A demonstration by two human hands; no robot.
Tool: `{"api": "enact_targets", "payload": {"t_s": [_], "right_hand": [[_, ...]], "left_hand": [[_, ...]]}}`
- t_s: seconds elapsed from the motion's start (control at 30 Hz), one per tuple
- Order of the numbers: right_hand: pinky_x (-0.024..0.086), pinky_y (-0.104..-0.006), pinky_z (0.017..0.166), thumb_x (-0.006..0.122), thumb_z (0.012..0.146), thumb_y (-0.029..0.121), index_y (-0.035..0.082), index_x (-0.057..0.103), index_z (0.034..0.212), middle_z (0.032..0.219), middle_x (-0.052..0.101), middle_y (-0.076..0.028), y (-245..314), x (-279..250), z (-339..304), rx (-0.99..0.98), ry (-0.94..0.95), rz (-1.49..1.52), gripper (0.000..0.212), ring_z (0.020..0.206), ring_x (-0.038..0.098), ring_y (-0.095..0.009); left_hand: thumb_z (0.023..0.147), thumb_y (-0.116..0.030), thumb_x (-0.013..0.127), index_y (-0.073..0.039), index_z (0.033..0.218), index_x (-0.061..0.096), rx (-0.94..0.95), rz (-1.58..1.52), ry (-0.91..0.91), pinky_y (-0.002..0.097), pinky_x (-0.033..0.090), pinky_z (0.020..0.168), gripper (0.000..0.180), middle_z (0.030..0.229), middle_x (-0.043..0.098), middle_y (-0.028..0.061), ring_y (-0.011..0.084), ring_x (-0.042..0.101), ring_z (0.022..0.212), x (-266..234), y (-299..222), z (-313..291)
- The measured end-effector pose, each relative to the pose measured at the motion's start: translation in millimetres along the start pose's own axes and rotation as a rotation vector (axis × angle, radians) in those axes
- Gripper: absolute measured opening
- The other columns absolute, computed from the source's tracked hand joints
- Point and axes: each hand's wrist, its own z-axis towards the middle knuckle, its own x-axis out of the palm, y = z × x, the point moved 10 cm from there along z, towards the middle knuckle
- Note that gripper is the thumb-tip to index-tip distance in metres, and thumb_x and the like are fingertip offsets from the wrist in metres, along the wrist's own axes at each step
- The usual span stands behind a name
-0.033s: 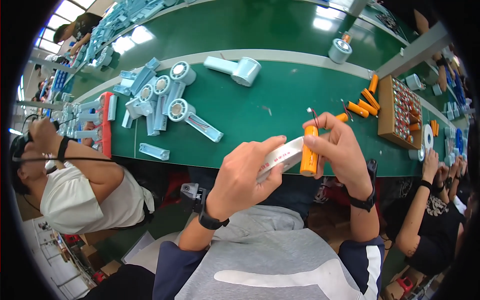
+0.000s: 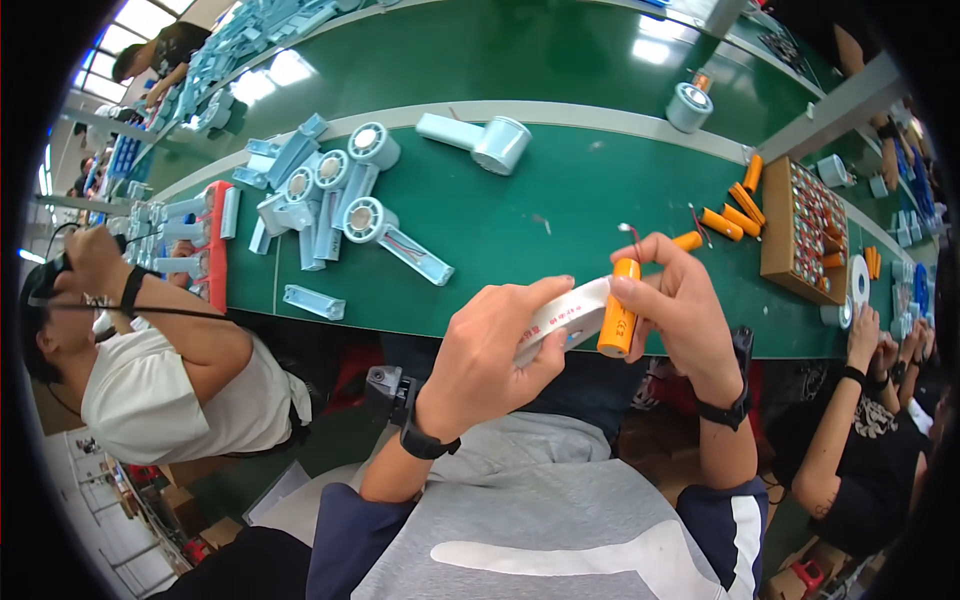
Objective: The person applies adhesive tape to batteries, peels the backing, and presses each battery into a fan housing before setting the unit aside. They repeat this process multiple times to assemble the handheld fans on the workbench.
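The right hand [image 2: 685,310] is closed around an orange battery [image 2: 618,328], pinched between thumb and fingers, its wire at the top end. The left hand [image 2: 488,338] has its thumb and fingers closed on a white piece [image 2: 572,308] with red print. The battery stands almost upright at the right end of this piece; whether they touch, I cannot tell. Both are held above the near edge of the green table [image 2: 500,235]. To the right lie loose batteries [image 2: 721,223], beside a cardboard box [image 2: 797,278]. To the left, light-blue fans [image 2: 369,220] lie in a group.
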Motion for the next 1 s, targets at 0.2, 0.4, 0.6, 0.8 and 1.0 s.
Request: {"api": "enact_targets", "payload": {"t_s": [0.2,0.4,0.6,0.8,1.0], "right_hand": [[0.054,-0.0260,0.043,0.068,0.092,0.009,-0.003,0.044,0.116,0.078,0.068,-0.017,-6.6,25.2,-16.2,-0.013,-0.024,0.043,0.035,0.053,0.067,-0.019],[0.057,-0.0266,0.047,0.067,0.092,0.004,-0.003,0.042,0.116,0.084,0.068,-0.020,-5.6,30.8,-32.2,-0.056,-0.073,0.032,0.036,0.060,0.070,-0.021],[0.059,-0.0257,0.054,0.068,0.091,0.001,-0.002,0.040,0.115,0.091,0.068,-0.020,-11.9,36.2,-46.6,-0.030,-0.077,0.080,0.036,0.071,0.072,-0.020],[0.061,-0.0250,0.063,0.069,0.088,-0.004,0.000,0.039,0.112,0.103,0.066,-0.020,-18.4,42.4,-65.5,-0.073,-0.031,0.148,0.039,0.085,0.073,-0.019],[0.062,-0.0252,0.063,0.072,0.090,0.002,-0.002,0.039,0.112,0.106,0.068,-0.025,-19.9,45.9,-71.4,-0.148,-0.008,0.098,0.039,0.087,0.074,-0.022]], "left_hand": [[0.068,0.002,0.077,-0.004,0.102,0.069,0.187,0.242,-0.097,0.0348,0.051,0.067,0.036,0.097,0.067,0.0085,0.0266,0.064,0.082,-20.1,-27.9,-3.8],[0.062,0.001,0.081,-0.005,0.093,0.072,0.185,0.377,-0.027,0.0316,0.050,0.062,0.033,0.092,0.066,0.0061,0.0241,0.061,0.076,-18.4,-42.2,-14.3],[0.061,0.003,0.080,-0.004,0.088,0.074,0.146,0.334,0.002,0.0294,0.049,0.060,0.029,0.084,0.065,0.0048,0.0237,0.060,0.072,-20.9,-54.9,-12.6],[0.062,0.002,0.080,-0.005,0.083,0.075,-0.058,0.282,0.011,0.0298,0.049,0.058,0.023,0.079,0.066,0.0046,0.0219,0.061,0.069,-25.2,-57.9,-18.6],[0.063,0.000,0.081,-0.006,0.081,0.074,-0.161,0.263,0.066,0.0302,0.048,0.057,0.020,0.079,0.067,0.0055,0.0204,0.062,0.069,-25.0,-56.3,-22.1]]}}
